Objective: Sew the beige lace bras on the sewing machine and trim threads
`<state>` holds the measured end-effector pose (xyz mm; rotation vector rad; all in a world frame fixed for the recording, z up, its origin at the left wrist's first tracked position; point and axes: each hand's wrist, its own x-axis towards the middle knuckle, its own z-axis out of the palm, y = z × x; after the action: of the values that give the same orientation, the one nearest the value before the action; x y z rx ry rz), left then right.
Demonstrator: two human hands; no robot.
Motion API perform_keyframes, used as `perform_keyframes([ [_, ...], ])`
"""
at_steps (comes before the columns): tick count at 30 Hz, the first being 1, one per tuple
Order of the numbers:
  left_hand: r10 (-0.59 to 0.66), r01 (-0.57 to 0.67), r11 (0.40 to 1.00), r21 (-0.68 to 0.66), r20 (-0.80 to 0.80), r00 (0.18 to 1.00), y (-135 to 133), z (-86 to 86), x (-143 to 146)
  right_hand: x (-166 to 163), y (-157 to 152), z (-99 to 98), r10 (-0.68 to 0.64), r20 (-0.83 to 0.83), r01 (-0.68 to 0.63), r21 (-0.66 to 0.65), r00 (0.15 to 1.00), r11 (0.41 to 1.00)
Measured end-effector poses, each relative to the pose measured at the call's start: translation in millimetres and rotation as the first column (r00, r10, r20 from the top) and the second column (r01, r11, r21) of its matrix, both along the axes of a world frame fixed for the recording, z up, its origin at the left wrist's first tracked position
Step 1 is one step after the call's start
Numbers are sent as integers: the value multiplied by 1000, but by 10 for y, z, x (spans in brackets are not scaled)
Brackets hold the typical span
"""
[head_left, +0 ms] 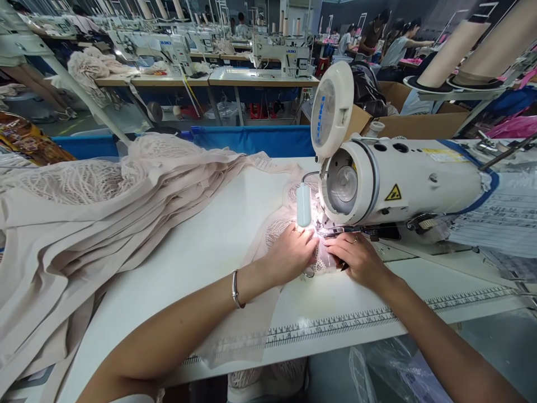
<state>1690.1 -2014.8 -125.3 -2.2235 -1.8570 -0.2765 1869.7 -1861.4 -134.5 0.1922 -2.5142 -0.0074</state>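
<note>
A sheer pale pink lace fabric (pixel 274 228) lies under the needle area of a white sewing machine (pixel 423 173), lit by a small lamp (pixel 304 205). My left hand (pixel 292 253) is closed on the lace from the left, fingers bent and pressed together close to the presser foot. From the right, my right hand (pixel 356 257) pinches the edge of the same piece, its fingertips just below the machine head. A small dark object, partly hidden, shows under my right fingers; I cannot make out its kind. The needle itself is lost in the glare.
A thick stack of pale pink garment pieces (pixel 168 190) covers the table's left side. A printed ruler (pixel 327 327) runs along the front edge. Thread cones (pixel 453 53) stand at upper right above a cardboard box (pixel 423 120). Other machines and people are behind.
</note>
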Motion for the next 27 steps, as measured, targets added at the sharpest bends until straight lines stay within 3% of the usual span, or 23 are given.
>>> perform_keyframes([
  [8, 105, -105, 992, 66, 4, 995, 13, -93, 1, 5, 23, -19, -13, -2, 13, -26, 1000, 1000],
  [11, -33, 31, 996, 79, 32, 999, 33, -53, 4, 9, 47, -65, -39, 15, 40, -32, 999, 999],
  [13, -188, 186, 982, 39, 71, 980, 35, -24, 26, 11, 52, -78, -44, 7, 44, -33, 999, 998],
  [15, -262, 264, 964, -13, 86, 961, 24, -7, 55, 16, 50, -68, -46, -10, 45, -42, 999, 998],
  [21, -223, 228, 971, -73, 69, 972, -18, -16, 66, 26, 18, 31, 41, -79, -51, -138, 996, 989],
  [27, -223, 223, 975, 14, 116, 968, 15, -84, -19, 25, 40, 1, 39, -65, -48, -134, 997, 990],
])
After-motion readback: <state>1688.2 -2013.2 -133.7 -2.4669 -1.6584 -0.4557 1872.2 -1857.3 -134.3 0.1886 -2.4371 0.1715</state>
